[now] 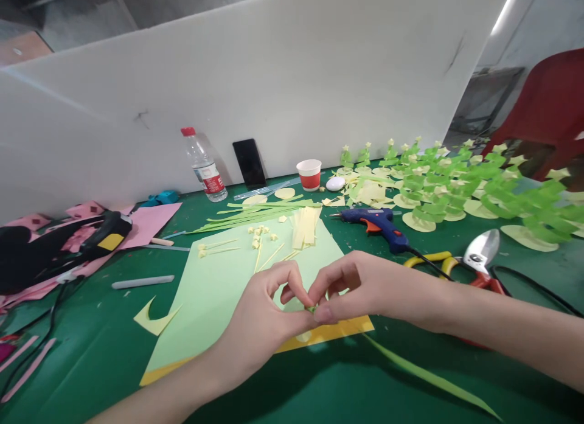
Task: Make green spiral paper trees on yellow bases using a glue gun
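My left hand [258, 305] and my right hand [353, 287] meet fingertip to fingertip over the near edge of a pale green paper sheet [205, 308]. Between their pinched fingers is the folded end of a green paper strip [429, 373], mostly hidden by the fingers. The strip's long tail runs out under my right hand toward the lower right. Just beyond the hands, small pale yellow paper stars [258, 231] and thin yellow sticks [271, 256] lie on the sheet, with a stack of pale yellow strips [305, 228] beside them.
To the right are a blue glue gun [381, 223], pliers [481, 253] and many green paper spirals with stars [497, 193] on round bases. A paper cup [309, 176], phone [249, 162] and bottle [207, 171] stand along the white board. Pink paper [152, 222] lies left.
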Action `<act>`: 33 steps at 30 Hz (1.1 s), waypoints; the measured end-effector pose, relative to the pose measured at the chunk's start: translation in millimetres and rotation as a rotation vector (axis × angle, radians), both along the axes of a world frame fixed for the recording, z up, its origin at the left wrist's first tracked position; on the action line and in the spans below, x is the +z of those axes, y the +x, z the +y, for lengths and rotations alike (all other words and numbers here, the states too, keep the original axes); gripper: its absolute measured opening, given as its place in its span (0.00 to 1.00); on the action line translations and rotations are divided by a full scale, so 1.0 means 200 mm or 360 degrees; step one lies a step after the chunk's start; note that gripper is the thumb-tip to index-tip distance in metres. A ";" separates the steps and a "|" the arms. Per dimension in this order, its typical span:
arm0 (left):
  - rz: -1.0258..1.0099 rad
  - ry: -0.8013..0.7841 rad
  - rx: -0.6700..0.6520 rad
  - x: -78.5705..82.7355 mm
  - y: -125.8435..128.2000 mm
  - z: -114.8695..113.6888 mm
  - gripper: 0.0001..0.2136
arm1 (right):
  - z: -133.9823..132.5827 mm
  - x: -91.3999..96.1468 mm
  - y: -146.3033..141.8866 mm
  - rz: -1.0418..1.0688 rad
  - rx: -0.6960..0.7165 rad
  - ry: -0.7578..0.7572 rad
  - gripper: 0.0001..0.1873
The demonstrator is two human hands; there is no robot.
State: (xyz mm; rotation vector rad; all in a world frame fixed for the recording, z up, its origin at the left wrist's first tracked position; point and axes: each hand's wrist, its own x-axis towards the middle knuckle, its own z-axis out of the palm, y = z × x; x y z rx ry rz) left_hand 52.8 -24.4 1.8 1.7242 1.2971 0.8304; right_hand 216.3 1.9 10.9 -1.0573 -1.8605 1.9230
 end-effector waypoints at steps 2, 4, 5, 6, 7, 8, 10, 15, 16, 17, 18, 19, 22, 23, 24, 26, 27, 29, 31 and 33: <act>-0.0020 0.0028 0.0000 -0.01 0.00 0.00 0.14 | -0.01 -0.01 -0.01 0.0022 -0.0053 -0.0013 0.13; -0.0043 0.0109 -0.0017 -0.02 0.00 0.00 0.12 | -0.01 0.00 -0.02 0.0029 -0.0081 -0.0004 0.11; -0.0050 0.0168 -0.0035 -0.02 0.00 0.00 0.11 | -0.01 0.00 -0.02 0.0028 -0.0092 0.0002 0.11; -0.0054 0.0237 -0.0055 -0.01 -0.01 0.00 0.09 | -0.01 0.01 -0.02 0.0024 -0.0105 0.0012 0.10; -0.0055 0.0316 -0.0073 -0.01 -0.01 0.00 0.07 | 0.00 0.01 -0.02 0.0016 -0.0116 0.0019 0.10; -0.0055 0.0399 -0.0088 -0.01 -0.01 0.00 0.05 | 0.01 0.02 -0.02 0.0008 -0.0121 0.0025 0.10; -0.0045 0.0563 -0.0123 -0.01 -0.02 0.00 0.02 | 0.02 0.03 0.00 -0.0023 -0.0109 0.0032 0.10; 0.0048 0.0664 -0.0375 0.00 -0.03 0.01 0.06 | 0.03 0.04 0.03 -0.0079 0.0032 0.0074 0.13; 0.0054 0.0637 -0.0384 0.00 -0.03 0.01 0.06 | 0.03 0.05 0.03 -0.0092 0.0059 0.0089 0.14; 0.0055 0.0610 -0.0356 0.00 -0.03 0.01 0.06 | 0.03 0.05 0.03 -0.0105 0.0078 0.0098 0.14; 0.0050 0.0586 -0.0303 0.00 -0.03 0.00 0.05 | 0.03 0.04 0.03 -0.0117 0.0088 0.0102 0.14; 0.0041 0.0558 -0.0237 0.00 -0.03 0.00 0.05 | 0.03 0.04 0.03 -0.0122 0.0091 0.0100 0.15; 0.0000 0.0438 -0.0104 0.00 -0.02 -0.01 0.10 | 0.02 0.03 0.02 -0.0117 0.0060 0.0109 0.15; -0.0019 0.0407 -0.0091 0.00 -0.02 -0.01 0.12 | 0.02 0.02 0.02 -0.0115 0.0037 0.0110 0.16; -0.0034 0.0384 -0.0087 -0.01 -0.02 -0.01 0.13 | 0.02 0.02 0.01 -0.0109 0.0010 0.0106 0.15; -0.0049 0.0373 -0.0084 -0.02 -0.02 0.00 0.14 | 0.01 0.01 0.00 -0.0083 -0.0060 0.0101 0.14; -0.0047 0.0378 -0.0081 -0.02 -0.02 0.00 0.14 | 0.00 0.01 0.00 -0.0069 -0.0085 0.0104 0.13; -0.0037 0.0412 -0.0087 -0.02 -0.02 0.00 0.12 | 0.00 0.02 -0.01 -0.0056 -0.0125 0.0115 0.12; -0.0015 0.0478 -0.0093 -0.02 -0.02 0.00 0.08 | -0.01 0.03 -0.01 -0.0066 -0.0146 0.0114 0.11; -0.0005 0.0571 -0.0090 -0.01 -0.03 0.00 0.06 | -0.01 0.04 0.00 -0.0082 -0.0151 0.0111 0.11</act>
